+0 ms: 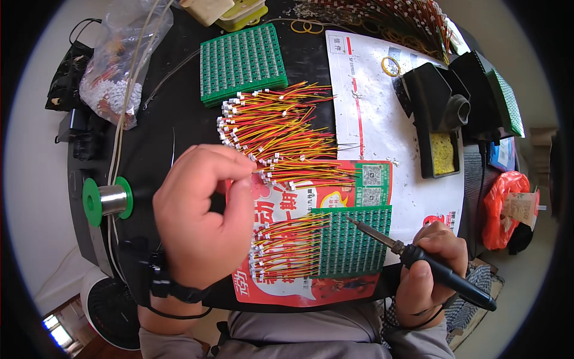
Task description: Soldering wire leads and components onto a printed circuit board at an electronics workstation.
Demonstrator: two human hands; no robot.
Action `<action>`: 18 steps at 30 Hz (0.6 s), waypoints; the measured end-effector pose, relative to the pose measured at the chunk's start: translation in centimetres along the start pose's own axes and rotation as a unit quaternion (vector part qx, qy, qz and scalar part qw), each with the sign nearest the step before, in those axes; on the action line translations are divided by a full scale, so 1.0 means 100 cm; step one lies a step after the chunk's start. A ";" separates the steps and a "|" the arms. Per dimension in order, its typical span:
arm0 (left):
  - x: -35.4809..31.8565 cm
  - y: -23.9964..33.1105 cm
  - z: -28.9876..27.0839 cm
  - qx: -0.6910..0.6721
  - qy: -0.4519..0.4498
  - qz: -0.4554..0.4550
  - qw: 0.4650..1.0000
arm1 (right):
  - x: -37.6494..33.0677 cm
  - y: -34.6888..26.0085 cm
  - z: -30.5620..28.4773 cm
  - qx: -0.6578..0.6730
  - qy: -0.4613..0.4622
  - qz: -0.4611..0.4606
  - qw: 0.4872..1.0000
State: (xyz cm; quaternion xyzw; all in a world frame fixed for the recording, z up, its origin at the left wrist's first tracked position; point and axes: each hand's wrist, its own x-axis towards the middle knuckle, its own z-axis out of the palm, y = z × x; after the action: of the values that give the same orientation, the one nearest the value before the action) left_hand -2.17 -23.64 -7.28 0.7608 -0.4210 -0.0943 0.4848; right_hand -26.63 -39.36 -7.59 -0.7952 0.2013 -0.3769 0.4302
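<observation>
My right hand (431, 266) is wrapped round a black-handled soldering iron (439, 274). The iron's metal tip points up and left, over or close to the top edge of a green circuit board panel (354, 242). A row of short red, yellow and black cables (290, 242) runs from the panel's left side, white connectors outward. My left hand (203, 209) is closed in a pinch beside the connector ends of a loose cable group (317, 173). Whatever its fingertips may hold is hidden. A larger pile of the same cables (278, 122) lies beyond.
A stack of green panels (242, 63) lies at the back. At right stand an iron holder with a yellow sponge (443, 154) and a black box (487, 99). A solder spool (110, 200) sits at left. Red printed paper (335, 293) lies under the work, near white paper (382, 125).
</observation>
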 end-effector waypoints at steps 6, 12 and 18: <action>-0.006 0.017 -0.006 -0.132 -0.097 0.014 0.986 | 0.000 0.000 -0.003 0.003 -0.009 0.002 1.000; -0.022 0.036 0.002 -0.237 -0.129 -0.093 0.959 | 0.003 -0.001 -0.001 0.010 -0.031 -0.006 0.999; -0.028 0.031 0.004 -0.201 -0.128 -0.064 0.969 | 0.004 -0.001 -0.002 0.007 -0.040 -0.011 0.999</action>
State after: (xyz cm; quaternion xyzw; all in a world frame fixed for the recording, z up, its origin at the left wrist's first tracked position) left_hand -5.86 -22.44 -5.72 0.6549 -0.4021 -0.3046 0.5628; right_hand -26.51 -39.67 -7.22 -0.8090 0.1725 -0.3507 0.4391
